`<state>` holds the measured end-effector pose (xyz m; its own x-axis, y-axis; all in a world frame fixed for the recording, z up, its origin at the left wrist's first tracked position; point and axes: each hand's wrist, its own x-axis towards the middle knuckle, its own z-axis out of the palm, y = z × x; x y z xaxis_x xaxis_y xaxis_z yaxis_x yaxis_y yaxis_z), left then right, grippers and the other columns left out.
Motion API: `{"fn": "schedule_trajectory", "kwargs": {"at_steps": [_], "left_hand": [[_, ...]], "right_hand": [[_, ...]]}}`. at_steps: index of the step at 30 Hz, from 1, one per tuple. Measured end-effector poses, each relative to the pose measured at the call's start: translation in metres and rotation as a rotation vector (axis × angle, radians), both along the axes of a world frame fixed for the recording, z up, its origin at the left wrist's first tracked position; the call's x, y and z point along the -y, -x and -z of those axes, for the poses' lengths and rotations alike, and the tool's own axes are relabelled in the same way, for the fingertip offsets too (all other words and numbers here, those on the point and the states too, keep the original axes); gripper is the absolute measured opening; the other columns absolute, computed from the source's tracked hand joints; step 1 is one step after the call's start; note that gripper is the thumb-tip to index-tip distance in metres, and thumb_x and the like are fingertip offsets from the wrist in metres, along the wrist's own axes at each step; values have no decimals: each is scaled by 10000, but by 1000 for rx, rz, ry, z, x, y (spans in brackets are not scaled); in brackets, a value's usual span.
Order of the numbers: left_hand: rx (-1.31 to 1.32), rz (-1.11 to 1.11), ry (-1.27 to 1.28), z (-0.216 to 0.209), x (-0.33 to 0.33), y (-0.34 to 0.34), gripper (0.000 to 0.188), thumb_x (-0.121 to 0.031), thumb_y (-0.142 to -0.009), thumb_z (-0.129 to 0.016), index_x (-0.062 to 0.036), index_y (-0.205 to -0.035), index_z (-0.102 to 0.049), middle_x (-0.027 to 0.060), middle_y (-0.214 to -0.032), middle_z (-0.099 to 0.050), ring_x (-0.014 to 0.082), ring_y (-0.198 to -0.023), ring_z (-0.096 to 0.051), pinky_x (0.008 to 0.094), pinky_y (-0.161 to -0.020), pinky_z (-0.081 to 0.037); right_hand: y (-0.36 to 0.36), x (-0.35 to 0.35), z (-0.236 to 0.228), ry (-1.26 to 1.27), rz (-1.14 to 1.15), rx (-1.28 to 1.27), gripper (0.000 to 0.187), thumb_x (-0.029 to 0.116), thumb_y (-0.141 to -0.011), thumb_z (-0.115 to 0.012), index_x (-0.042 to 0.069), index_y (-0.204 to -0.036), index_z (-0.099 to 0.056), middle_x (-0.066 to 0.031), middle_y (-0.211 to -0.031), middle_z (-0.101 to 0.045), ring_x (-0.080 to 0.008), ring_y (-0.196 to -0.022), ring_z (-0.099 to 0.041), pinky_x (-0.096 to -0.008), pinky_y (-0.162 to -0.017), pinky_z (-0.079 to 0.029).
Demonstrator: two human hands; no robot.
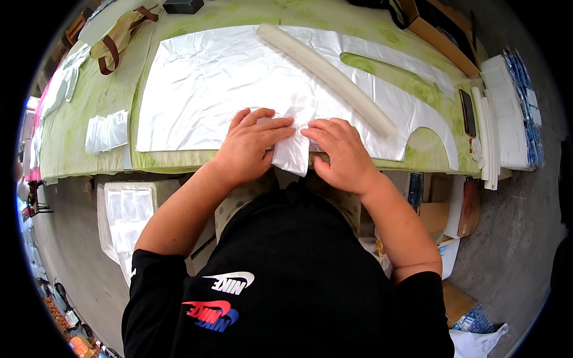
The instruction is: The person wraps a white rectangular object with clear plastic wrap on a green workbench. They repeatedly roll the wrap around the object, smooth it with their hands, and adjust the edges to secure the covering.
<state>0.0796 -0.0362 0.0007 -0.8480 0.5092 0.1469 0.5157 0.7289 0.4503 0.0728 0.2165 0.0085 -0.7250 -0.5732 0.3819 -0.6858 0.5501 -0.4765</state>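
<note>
Small clear plastic film piece (291, 156) lies btwn the two hands at the table's near edge, lower end hanging just over it, upper part on the big white plastic sheet (203, 77). Step in hand looks like folding or straightening this piece; prob. not finished, b/c it's still creased. Next move calls for fingertip control: edges lined up, film kept from slipping off.

L hand (250, 143) is palm down, fingers part-bent & a bit spread, reaching in over the film's L side; thumb lower, by its edge. Can't tell if film is pinched there. R hand (343, 152) comes in from the other side, fingers curled, index tip at the film's R edge, thumb well apart from it, so no closed grip. Both forearms angle inward, elbows out.

Further out: pale plastic-film roll (328, 77) lies diagonally on the sheet; sheet has curved cutouts on R. Stack of folded film packets (106, 131) sits L on the green patterned tablecloth (71, 152); dark phone (467, 113) far R.
</note>
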Motion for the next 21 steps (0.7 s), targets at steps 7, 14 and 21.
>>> {"fn": "schedule_trajectory", "kwargs": {"at_steps": [7, 14, 21], "left_hand": [[-14, -199, -173, 10, -8, 13, 155, -210, -924, -693, -71, -972, -742, 44, -1106, -687, 273, -1132, -584, 436, -1022, -397], [-65, -291, -46, 0, -20, 20, 228, -294, -922, -701, -68, -899, -718, 52, -1067, -647, 284, -1058, -575, 435, -958, -406], [-125, -254, -25, 2, -24, 25, 463, -416, -933, -670, -159, -1313, -611, 69, -1385, -560, 319, -1317, -471, 548, -1118, -312]], "right_hand": [[20, 11, 13, 2, 201, 112, 107, 167, -796, -711, 69, -840, -711, -79, -910, -625, -325, -909, -588, -444, -819, -481], [20, 30, 20, -160, 418, 31, 207, 232, -851, -658, 49, -758, -687, -105, -885, -639, -334, -880, -590, -469, -784, -476], [18, 32, 13, -199, 450, 88, 160, 211, -853, -654, 56, -824, -678, -113, -906, -637, -328, -909, -590, -481, -797, -462]]}}
